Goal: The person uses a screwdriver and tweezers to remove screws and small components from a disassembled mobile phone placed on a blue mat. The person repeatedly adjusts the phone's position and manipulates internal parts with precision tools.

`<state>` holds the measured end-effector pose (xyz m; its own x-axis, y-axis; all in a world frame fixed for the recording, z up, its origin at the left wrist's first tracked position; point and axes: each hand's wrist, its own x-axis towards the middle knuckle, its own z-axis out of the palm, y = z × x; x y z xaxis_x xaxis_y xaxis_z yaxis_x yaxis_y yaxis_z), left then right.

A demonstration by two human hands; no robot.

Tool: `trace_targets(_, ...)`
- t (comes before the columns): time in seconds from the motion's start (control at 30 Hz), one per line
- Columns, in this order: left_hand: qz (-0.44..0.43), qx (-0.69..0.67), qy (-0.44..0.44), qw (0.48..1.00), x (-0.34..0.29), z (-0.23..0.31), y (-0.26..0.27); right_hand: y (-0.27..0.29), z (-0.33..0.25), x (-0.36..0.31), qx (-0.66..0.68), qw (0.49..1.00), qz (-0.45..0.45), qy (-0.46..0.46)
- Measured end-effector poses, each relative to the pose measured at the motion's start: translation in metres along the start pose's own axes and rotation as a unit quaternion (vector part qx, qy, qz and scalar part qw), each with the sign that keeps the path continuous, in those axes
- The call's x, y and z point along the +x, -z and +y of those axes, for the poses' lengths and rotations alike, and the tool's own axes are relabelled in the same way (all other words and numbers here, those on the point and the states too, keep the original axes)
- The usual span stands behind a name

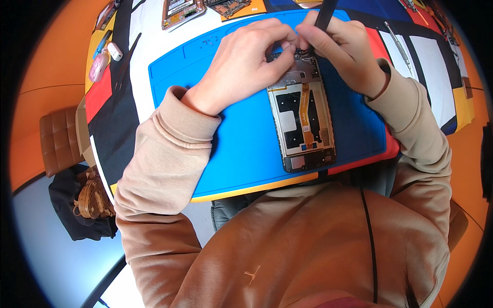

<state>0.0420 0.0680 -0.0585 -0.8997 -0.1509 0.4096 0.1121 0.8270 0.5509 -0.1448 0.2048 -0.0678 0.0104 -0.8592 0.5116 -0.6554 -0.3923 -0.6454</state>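
Observation:
An opened-up smartphone (287, 119) with its back cover off lies on a blue work mat (241, 149). Inside its frame a gold flex cable (307, 110) runs lengthwise. My left hand (251, 59) is closed at the phone's upper end, thumb and fingers pressed together; what they pinch is hidden. Close by on the right, my right hand (344, 49) grips long black tweezers (324, 18), which slant down toward the same upper end. My fingers partly cover that part of the phone, so the tweezers' tips cannot be made out clearly.
Beyond the mat lie another opened device (179, 11) and circuit boards (231, 7). At the left are dark tweezers (128, 61), a pink case (97, 66) and a small white item (115, 51). A screwdriver (398, 45) lies at the right. A brown bag (93, 197) sits lower left.

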Motion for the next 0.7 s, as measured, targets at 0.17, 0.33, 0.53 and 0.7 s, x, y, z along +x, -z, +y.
trace_targets(0.17,0.088,-0.125,0.04,0.987,0.002,0.0,0.001,0.006,-0.01,0.002,0.07,0.99,-0.033,-0.114)
trace_targets(0.33,0.006,-0.502,0.141,0.853,-0.001,-0.008,0.005,0.0,-0.028,0.007,0.176,0.965,-0.07,-0.182)
trace_targets(0.53,-0.025,-0.472,0.115,0.874,0.01,-0.018,0.005,-0.004,-0.032,0.012,0.158,0.967,-0.136,-0.147)
trace_targets(0.7,0.035,-0.529,0.266,0.805,0.009,-0.02,0.014,0.014,-0.035,0.022,0.162,0.966,-0.08,-0.186)
